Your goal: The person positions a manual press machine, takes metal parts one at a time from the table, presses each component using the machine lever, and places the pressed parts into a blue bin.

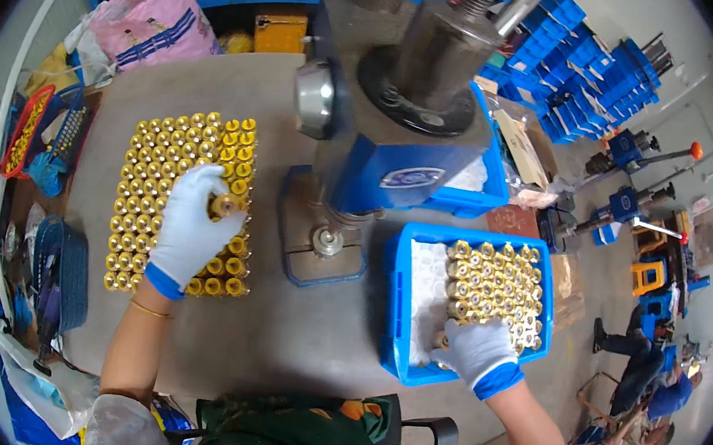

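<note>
My left hand (187, 226), in a white glove with a blue cuff, pinches a brass fitting (225, 205) between thumb and fingers. It hovers over a block of upright brass fittings (146, 173) standing in close rows on the grey table (319, 331). The rows on the right side of that block look different on top from the others. On the right, my gloved right hand (480, 353) reaches into a blue plastic bin (398, 314), its fingers curled around a brass fitting at the near end. Rows of brass fittings (496, 281) fill the bin's right part, beside white padding (430, 291).
A blue bench press (392, 174) stands between my hands, with a round metal fixture (327, 241) on its base. Another blue bin (481, 196) sits behind it. Baskets (60, 270) line the left edge. Two other presses, stacked blue bins and seated people are farther right.
</note>
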Demonstrator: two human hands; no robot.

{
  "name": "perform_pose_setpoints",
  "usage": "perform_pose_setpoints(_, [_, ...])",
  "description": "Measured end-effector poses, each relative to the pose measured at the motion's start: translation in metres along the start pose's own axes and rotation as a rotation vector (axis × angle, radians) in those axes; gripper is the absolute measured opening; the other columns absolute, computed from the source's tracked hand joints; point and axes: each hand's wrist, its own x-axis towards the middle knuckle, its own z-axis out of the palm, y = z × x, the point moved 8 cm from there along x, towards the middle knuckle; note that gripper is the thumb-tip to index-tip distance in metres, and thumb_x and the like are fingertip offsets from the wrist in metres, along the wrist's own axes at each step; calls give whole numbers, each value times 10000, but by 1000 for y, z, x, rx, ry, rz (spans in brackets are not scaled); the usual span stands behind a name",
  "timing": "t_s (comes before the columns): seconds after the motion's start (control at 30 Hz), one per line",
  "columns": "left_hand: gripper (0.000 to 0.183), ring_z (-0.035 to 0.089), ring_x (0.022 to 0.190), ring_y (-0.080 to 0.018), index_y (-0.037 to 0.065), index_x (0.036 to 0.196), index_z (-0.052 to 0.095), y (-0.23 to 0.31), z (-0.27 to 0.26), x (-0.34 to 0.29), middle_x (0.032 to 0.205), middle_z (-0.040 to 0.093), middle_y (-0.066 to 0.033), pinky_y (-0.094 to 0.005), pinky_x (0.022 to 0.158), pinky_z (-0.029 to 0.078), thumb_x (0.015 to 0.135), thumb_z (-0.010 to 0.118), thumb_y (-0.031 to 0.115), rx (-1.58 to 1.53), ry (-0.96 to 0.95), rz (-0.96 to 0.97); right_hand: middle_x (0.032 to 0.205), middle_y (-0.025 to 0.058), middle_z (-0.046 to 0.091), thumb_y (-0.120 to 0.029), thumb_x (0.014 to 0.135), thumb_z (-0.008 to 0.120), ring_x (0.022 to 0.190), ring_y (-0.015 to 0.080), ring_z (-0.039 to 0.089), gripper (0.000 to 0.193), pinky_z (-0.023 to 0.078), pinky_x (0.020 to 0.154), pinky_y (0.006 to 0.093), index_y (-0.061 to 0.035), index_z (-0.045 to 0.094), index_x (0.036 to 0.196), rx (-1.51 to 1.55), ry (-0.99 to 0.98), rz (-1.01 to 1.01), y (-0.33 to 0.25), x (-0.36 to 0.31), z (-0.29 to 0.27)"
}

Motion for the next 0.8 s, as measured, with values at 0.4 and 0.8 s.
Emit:
perform_pose_setpoints(0.4, [378, 412, 1313, -412, 152, 1075, 709, -29, -39, -57, 1337, 529, -165, -525, 1122, 304, 731, 819, 265, 301, -243, -27, 926, 151, 686, -228, 825, 735, 893, 357, 643, 329, 483, 822, 483, -82, 616, 1094, 433, 516, -344, -25, 32, -113])
perform_pose_setpoints(0.8, [623, 411, 1306, -432, 55, 1274, 613, -6, -34, -50, 1390, 487, -215, -507, 1093, 336, 765, 788, 370, 347, -202, -32, 1275, 198, 599, -368, 900, 617, 1196, 391, 530, 407, 397, 1049, 494, -129, 631, 1230, 500, 393, -521, -77, 147, -72])
